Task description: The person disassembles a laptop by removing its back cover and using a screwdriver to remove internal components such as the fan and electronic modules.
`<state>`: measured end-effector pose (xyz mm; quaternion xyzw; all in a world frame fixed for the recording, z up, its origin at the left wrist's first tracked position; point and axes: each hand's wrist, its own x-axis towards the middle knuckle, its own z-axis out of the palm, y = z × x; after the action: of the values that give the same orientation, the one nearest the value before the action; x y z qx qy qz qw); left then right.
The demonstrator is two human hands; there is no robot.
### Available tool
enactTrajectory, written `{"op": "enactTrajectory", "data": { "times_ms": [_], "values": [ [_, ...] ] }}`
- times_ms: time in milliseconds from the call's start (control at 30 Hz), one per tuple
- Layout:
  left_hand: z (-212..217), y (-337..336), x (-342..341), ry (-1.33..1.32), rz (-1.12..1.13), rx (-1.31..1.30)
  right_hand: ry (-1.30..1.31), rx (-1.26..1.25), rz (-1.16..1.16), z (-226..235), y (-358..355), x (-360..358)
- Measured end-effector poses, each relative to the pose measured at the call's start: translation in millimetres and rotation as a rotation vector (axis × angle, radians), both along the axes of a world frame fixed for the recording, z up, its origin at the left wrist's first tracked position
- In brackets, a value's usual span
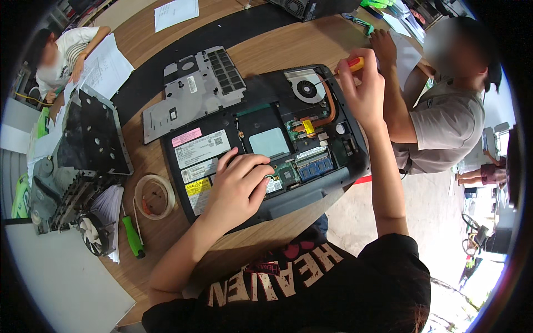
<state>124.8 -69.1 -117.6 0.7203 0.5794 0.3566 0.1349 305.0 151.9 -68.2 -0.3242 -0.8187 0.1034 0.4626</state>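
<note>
An opened laptop lies upside down on the wooden table, its inner parts bared. My right hand grips a screwdriver with a red and yellow handle. The thin shaft slants down-left to the cooling fan, near the fan's right edge and the copper heat pipe. Resting on the laptop's near part, my left hand has its fingers apart and holds nothing I can see. Its fingertips touch the casing beside a memory module and a small green board.
The grey laptop bottom cover lies beyond the laptop. To the left are a tape roll, a green-handled screwdriver and a black metal case. A co-worker sits at right, arm close to my right hand; another person sits far left.
</note>
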Motion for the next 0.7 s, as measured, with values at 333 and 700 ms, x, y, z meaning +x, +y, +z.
{"op": "enactTrajectory", "data": {
  "times_ms": [333,700],
  "values": [
    [-2,0,0,-0.004,-0.004,-0.003,-0.015,0.025,0.02,3,-2,-10],
    [-3,0,0,-0.002,-0.005,0.01,-0.083,0.005,0.085,14,0,-26]
  ]
}}
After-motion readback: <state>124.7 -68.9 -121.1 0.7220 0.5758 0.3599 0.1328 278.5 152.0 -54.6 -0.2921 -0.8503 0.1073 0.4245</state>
